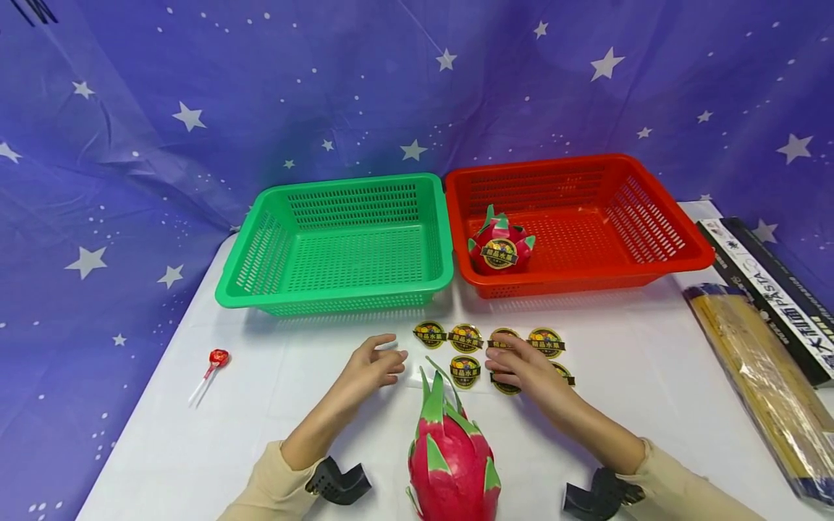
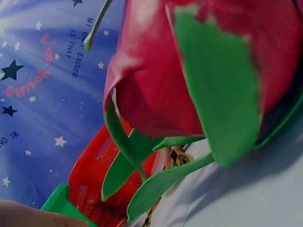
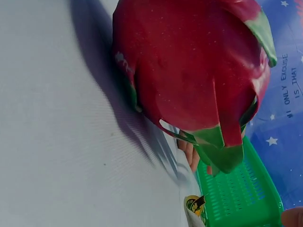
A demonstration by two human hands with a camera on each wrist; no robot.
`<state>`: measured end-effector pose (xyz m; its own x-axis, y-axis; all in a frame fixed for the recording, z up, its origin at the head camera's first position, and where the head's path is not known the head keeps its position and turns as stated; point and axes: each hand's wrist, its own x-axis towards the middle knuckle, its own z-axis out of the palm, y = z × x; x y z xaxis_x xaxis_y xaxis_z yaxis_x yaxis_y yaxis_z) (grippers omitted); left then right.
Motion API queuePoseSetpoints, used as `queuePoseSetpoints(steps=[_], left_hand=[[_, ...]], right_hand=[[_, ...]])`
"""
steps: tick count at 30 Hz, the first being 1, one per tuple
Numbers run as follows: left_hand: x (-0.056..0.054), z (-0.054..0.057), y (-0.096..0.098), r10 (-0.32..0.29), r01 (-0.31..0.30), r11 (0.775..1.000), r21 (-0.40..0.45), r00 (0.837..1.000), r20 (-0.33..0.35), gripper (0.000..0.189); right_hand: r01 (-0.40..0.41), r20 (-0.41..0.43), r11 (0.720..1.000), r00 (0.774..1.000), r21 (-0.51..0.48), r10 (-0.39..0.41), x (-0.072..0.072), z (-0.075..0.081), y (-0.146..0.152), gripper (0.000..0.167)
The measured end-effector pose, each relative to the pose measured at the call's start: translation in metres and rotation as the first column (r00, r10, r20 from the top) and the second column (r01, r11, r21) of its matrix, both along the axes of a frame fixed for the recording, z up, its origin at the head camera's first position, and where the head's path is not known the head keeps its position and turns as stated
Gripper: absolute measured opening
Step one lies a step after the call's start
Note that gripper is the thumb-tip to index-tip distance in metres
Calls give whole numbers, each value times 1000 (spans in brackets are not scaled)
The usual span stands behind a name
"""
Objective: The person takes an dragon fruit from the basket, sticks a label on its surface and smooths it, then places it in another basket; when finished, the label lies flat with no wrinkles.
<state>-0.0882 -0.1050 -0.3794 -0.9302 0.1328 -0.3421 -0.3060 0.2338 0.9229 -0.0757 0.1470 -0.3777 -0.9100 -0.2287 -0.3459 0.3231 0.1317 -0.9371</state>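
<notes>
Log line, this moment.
left hand: beside stickers; right hand: over stickers; near dragon fruit: between forearms; stickered dragon fruit: in red basket

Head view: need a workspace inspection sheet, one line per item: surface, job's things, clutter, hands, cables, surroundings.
Surface: white tabletop, no spill seen.
Job's things: large dragon fruit in front, no sticker seen on it; round stickers beyond its leafy end; stickered dragon fruit inside red basket; green basket beside that.
Clutter: lollipop at left; long yellow pack and PASTA-lettered package at right.
Left hand: fingers relaxed, nothing seen held.
Right hand: over the stickers, contact unclear.
Cables: nothing seen.
Surroundings: star-print backdrop behind the baskets.
</notes>
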Motion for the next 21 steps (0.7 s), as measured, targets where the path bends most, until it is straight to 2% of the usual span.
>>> queuePoseSetpoints(steps=[6, 12, 18, 21], left_hand=[[-2, 0, 5, -4, 4, 1000, 1, 1000, -5, 52], [-5, 0, 10, -10, 11, 999, 30, 1000, -27, 43], [-11, -7, 14, -47, 47, 999, 3, 998, -49, 34], [-14, -11, 16, -74, 73, 997, -19, 994, -82, 33]], right_hand=[[-15, -30, 1000, 999, -17, 15, -3, -2, 0, 55], [-29, -31, 1000, 999, -12, 28, -2, -3, -1, 58], [-28, -34, 1000, 999, -9, 28, -1, -6, -5, 57], [-26, -58, 1000, 998, -10, 26, -1, -9, -7, 52]])
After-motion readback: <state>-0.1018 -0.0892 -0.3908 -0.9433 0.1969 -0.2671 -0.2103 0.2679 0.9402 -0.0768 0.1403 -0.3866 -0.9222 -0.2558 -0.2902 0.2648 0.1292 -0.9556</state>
